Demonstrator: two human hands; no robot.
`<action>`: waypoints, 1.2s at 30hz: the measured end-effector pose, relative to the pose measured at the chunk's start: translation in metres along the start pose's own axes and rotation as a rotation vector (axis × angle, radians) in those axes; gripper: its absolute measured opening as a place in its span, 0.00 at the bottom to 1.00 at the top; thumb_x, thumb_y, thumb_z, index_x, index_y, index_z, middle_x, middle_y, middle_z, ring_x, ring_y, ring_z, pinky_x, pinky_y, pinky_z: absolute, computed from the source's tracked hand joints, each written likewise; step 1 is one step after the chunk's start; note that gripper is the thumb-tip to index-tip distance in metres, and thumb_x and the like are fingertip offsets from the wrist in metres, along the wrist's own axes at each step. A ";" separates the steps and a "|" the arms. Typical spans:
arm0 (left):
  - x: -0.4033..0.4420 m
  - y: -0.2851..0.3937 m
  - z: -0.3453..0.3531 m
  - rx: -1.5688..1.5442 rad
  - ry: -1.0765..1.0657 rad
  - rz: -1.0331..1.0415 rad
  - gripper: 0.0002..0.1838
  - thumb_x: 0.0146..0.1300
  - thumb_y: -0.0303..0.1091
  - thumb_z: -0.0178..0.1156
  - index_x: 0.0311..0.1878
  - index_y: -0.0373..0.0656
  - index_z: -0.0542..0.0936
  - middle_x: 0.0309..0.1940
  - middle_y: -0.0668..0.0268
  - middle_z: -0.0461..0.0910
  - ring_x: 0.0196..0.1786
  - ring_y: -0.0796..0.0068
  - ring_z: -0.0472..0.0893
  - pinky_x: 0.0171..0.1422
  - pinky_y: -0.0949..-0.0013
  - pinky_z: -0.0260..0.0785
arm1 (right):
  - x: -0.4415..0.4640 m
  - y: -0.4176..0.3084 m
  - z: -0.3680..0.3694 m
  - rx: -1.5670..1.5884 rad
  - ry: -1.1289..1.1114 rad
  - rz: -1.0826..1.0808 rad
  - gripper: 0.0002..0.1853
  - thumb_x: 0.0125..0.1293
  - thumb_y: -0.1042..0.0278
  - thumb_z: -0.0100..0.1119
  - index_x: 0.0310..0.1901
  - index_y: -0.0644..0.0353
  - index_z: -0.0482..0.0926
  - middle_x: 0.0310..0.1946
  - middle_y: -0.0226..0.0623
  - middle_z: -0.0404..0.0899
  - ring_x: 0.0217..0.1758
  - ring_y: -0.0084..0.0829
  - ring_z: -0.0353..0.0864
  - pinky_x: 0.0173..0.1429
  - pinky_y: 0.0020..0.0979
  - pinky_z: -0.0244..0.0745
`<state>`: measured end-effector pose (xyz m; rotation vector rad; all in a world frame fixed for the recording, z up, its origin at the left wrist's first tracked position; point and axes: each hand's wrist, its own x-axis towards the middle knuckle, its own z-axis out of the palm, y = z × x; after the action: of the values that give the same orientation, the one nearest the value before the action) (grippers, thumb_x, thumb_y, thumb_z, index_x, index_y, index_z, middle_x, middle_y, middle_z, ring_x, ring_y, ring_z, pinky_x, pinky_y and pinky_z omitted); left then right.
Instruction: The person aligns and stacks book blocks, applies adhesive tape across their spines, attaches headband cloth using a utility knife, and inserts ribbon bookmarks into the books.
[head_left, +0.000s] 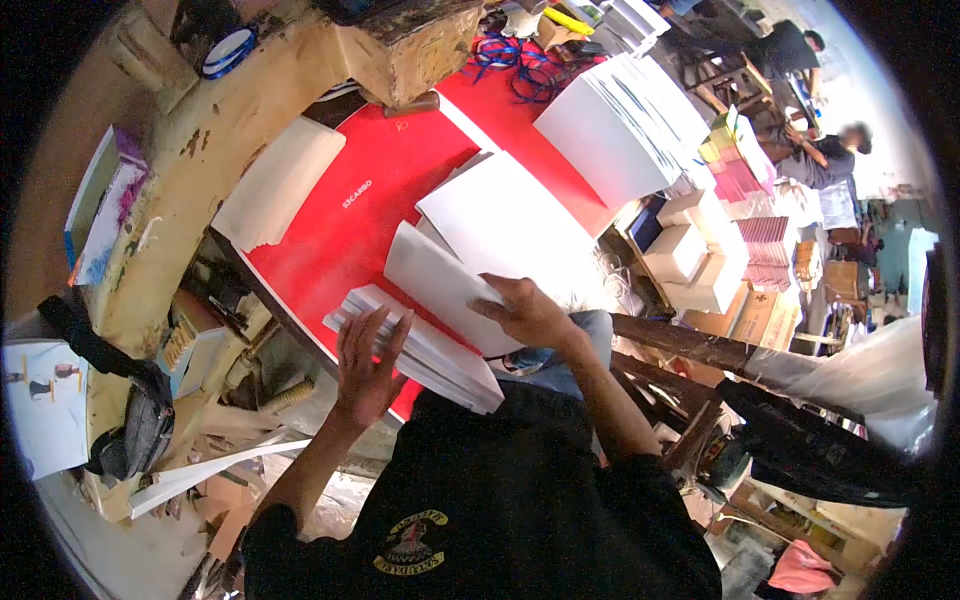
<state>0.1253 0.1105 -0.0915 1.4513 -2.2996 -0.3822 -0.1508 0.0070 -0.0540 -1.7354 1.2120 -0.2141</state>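
My right hand [530, 312] is closed on the near edge of a white paper bundle [440, 275], thumb on top, holding it tilted above the red work surface [330, 220]. My left hand [368, 365] lies with its fingers spread against the outer side of a thick stack of white folded sheets [430, 350]. That stack sits close to my body, slightly fanned, and its layers show along the edge. Just beyond both hands lies a large white paper pile [520, 220], very bright in the light. The fingertips of my right hand are partly hidden behind the paper.
A tall white paper stack [620, 130] stands farther right on the red surface. Blue ribbons or cords [520, 70] lie tangled at the back. A worn machine frame [190, 170] curves along the left. Two people [830, 155] are at the far right.
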 end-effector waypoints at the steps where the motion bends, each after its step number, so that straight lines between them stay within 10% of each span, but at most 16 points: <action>1: 0.002 -0.001 0.001 -0.001 0.002 0.004 0.58 0.40 0.35 0.78 0.79 0.54 0.61 0.74 0.53 0.58 0.76 0.49 0.59 0.78 0.39 0.48 | -0.004 -0.007 -0.010 -0.030 0.031 0.082 0.22 0.71 0.67 0.63 0.61 0.72 0.74 0.43 0.56 0.85 0.45 0.35 0.86 0.50 0.38 0.79; 5: -0.001 0.005 -0.002 0.055 -0.008 -0.041 0.57 0.41 0.34 0.77 0.79 0.55 0.61 0.70 0.54 0.59 0.74 0.48 0.61 0.77 0.38 0.51 | -0.032 -0.066 -0.058 0.024 0.307 0.084 0.31 0.72 0.73 0.54 0.75 0.53 0.62 0.41 0.66 0.82 0.49 0.51 0.87 0.53 0.39 0.80; 7: 0.000 0.005 -0.004 0.037 -0.018 -0.026 0.57 0.41 0.34 0.77 0.79 0.54 0.61 0.71 0.55 0.59 0.74 0.49 0.61 0.77 0.38 0.51 | -0.017 -0.050 -0.050 -0.086 0.424 -0.320 0.33 0.72 0.82 0.49 0.77 0.55 0.58 0.74 0.58 0.62 0.81 0.44 0.58 0.79 0.41 0.58; 10: -0.002 0.003 -0.005 0.047 -0.047 -0.025 0.58 0.42 0.35 0.77 0.80 0.52 0.58 0.74 0.57 0.57 0.77 0.53 0.59 0.79 0.39 0.47 | 0.010 0.009 -0.001 -0.551 0.435 0.012 0.38 0.75 0.72 0.51 0.80 0.27 0.50 0.82 0.52 0.39 0.84 0.58 0.35 0.82 0.61 0.36; 13: -0.002 0.000 -0.002 0.093 -0.067 -0.002 0.60 0.44 0.39 0.77 0.81 0.50 0.54 0.80 0.59 0.52 0.80 0.58 0.55 0.81 0.42 0.42 | 0.007 0.023 0.028 -0.437 0.175 0.149 0.37 0.75 0.43 0.51 0.79 0.47 0.54 0.81 0.53 0.45 0.83 0.56 0.41 0.82 0.59 0.41; 16: -0.004 -0.002 0.005 0.113 -0.110 -0.014 0.60 0.45 0.39 0.76 0.82 0.50 0.53 0.82 0.58 0.48 0.81 0.56 0.52 0.81 0.41 0.41 | -0.014 0.002 0.041 0.255 -0.043 -0.123 0.32 0.74 0.46 0.56 0.70 0.60 0.70 0.65 0.57 0.74 0.73 0.49 0.70 0.75 0.45 0.65; 20: 0.003 0.005 -0.006 0.015 -0.036 -0.028 0.59 0.44 0.37 0.76 0.81 0.55 0.56 0.78 0.50 0.51 0.78 0.47 0.55 0.79 0.37 0.42 | 0.003 0.005 0.038 -0.147 -0.004 -0.118 0.26 0.68 0.60 0.67 0.61 0.69 0.74 0.45 0.59 0.83 0.48 0.46 0.87 0.53 0.41 0.79; 27: -0.018 0.003 0.007 0.062 -0.076 -0.129 0.61 0.43 0.36 0.77 0.82 0.48 0.53 0.73 0.52 0.54 0.76 0.48 0.56 0.79 0.31 0.39 | 0.000 0.015 -0.066 0.179 0.238 0.100 0.34 0.63 0.55 0.73 0.64 0.67 0.72 0.39 0.50 0.83 0.35 0.35 0.83 0.43 0.37 0.79; 29: -0.020 -0.002 0.007 0.034 -0.029 -0.077 0.62 0.43 0.38 0.77 0.81 0.43 0.53 0.75 0.54 0.54 0.79 0.51 0.54 0.80 0.31 0.37 | 0.008 0.027 -0.055 -0.484 0.639 -0.199 0.42 0.60 0.54 0.75 0.70 0.63 0.65 0.53 0.54 0.78 0.52 0.43 0.81 0.57 0.42 0.77; 30: -0.019 -0.003 0.007 0.042 -0.035 -0.056 0.62 0.42 0.38 0.76 0.81 0.43 0.53 0.77 0.56 0.53 0.80 0.53 0.53 0.80 0.31 0.36 | 0.008 0.031 -0.039 -0.287 0.558 -0.246 0.47 0.57 0.55 0.76 0.73 0.59 0.61 0.62 0.54 0.71 0.65 0.48 0.73 0.69 0.46 0.69; 35: -0.013 -0.002 0.003 0.058 -0.085 -0.046 0.61 0.41 0.40 0.76 0.81 0.49 0.54 0.81 0.59 0.49 0.82 0.57 0.51 0.80 0.29 0.35 | -0.009 -0.007 0.041 0.141 -0.236 -0.291 0.36 0.72 0.45 0.59 0.72 0.62 0.65 0.66 0.55 0.73 0.67 0.48 0.75 0.71 0.44 0.69; 36: -0.019 -0.006 0.008 0.059 -0.116 -0.040 0.59 0.42 0.40 0.77 0.80 0.53 0.57 0.80 0.54 0.49 0.81 0.50 0.51 0.79 0.29 0.36 | -0.010 -0.026 0.034 0.182 -0.332 -0.001 0.32 0.71 0.60 0.64 0.71 0.63 0.66 0.65 0.55 0.75 0.64 0.46 0.79 0.66 0.43 0.76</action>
<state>0.1340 0.1254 -0.1048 1.5438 -2.3942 -0.4238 -0.1185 0.0367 -0.0475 -1.5409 0.9198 -0.0319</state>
